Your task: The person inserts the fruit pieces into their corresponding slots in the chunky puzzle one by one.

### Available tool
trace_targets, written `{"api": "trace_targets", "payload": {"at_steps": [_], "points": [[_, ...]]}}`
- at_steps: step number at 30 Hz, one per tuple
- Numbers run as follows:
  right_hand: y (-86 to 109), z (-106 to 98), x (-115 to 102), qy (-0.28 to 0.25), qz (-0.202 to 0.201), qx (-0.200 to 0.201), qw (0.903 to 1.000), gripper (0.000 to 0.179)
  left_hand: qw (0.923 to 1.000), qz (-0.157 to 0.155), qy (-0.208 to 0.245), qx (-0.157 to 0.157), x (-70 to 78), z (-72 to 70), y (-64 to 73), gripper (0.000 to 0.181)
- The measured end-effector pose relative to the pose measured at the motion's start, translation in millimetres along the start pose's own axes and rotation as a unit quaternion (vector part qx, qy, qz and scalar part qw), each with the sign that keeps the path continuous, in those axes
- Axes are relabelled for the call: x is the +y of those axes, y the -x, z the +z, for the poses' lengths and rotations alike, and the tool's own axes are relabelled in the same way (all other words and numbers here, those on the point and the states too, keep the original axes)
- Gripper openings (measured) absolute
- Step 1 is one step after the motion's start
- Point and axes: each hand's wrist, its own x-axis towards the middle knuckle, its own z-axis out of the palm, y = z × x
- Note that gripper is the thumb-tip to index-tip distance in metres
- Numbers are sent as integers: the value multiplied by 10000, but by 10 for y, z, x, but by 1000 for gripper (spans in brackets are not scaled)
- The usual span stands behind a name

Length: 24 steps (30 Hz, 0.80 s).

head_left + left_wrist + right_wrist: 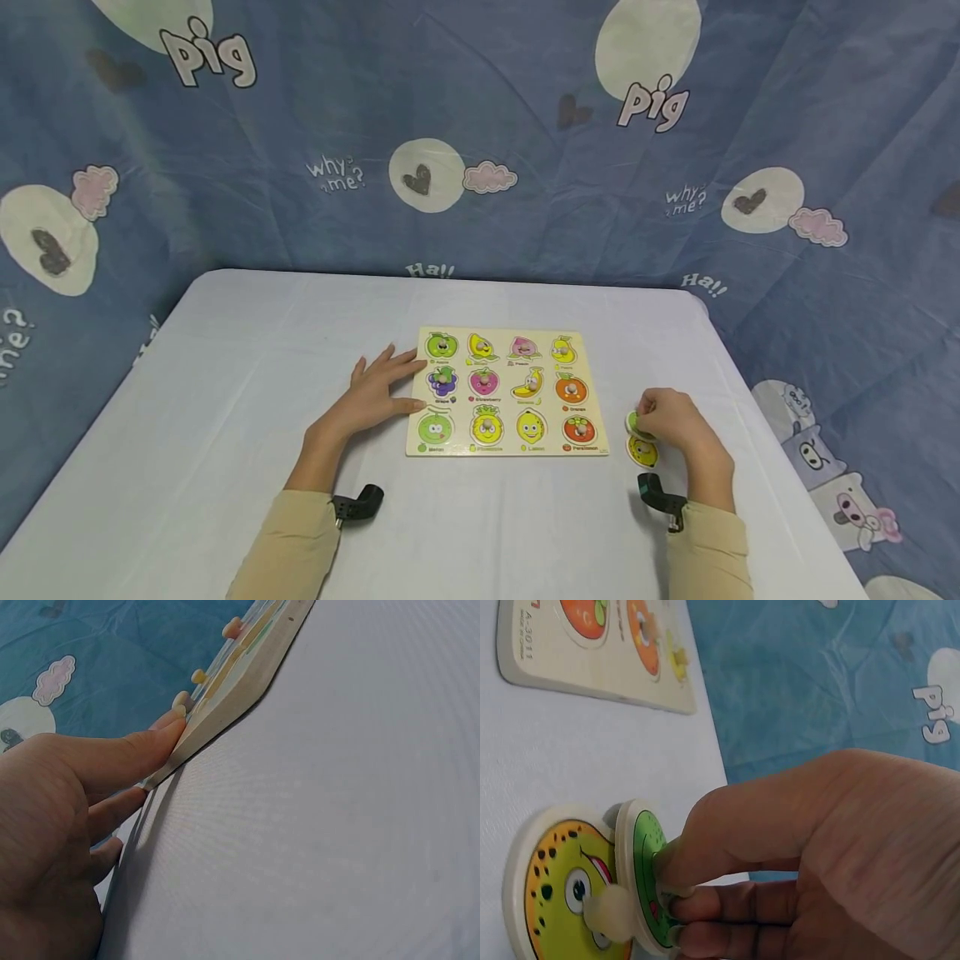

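Note:
A wooden fruit puzzle board [465, 450] lies on the table, with knobbed fruit pieces in rows. The melon and lemon spots at its front show no knobs. My left hand [369, 398] rests at the board's left edge, fingers spread; in the left wrist view the thumb [135, 757] touches the edge from above. To the right of the board, my right hand [673, 419] pinches a round green melon piece [651, 862] by its knob. The melon piece is tilted up and partly covers a yellow lemon piece [555, 885], which lies face up on the table.
A white cloth [225, 375] covers the table. Behind and beside it hangs a blue printed curtain [480, 100]. Black camera mounts sit at the left wrist [360, 504] and the right wrist [660, 497], above tan sleeves.

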Motion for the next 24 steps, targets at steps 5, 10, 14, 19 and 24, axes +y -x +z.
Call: {"api": "trace_targets", "payload": {"at_steps": [5,10,14,19,24], "points": [[-22,25,-53,6,-146,66,9999,7,10000,8,-32,10,-2,1,3,74],[-26,38,-126,-73,-203,74,9997,6,10000,62,-64,3,-3,-1,8,71],[-40,63,-184,-132,-205,38,9997,6,10000,75,-50,-5,-5,0,8,71],[-66,110,-234,-125,-282,60,9995,8,10000,61,-54,-19,-3,0,5,71],[-98,162,-282,-223,-346,52,9991,9,10000,62,-60,0,-2,4,2,72]]}}
